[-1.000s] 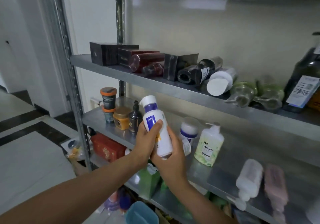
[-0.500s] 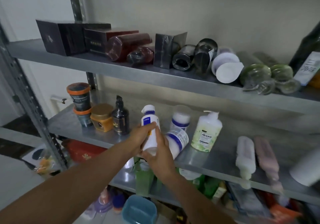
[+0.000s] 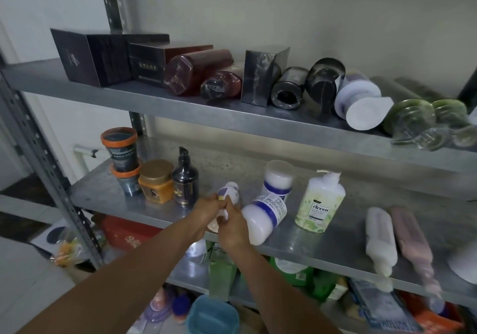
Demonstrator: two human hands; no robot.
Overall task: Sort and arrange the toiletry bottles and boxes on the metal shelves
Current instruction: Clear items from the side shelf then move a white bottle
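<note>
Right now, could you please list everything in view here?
boxes: 3, dark or silver, top shelf
toppled bottles: 7, red, black, white, green, top shelf
tubs: 2, orange-rimmed, middle shelf
amber jar: 1, amber, middle shelf
pump bottles: 2, black, green, middle shelf
white jars: 2, white-blue, middle shelf
flat bottles: 2, white, pink, middle shelf
held bottle: 1, white-purple, between both hands
red box: 1, red, lower shelf
left hand, right hand: 2, gripping held bottle

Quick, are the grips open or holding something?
Left grip: holds the small white plastic bottle with a purple band.
Right grip: holds the same bottle.
</note>
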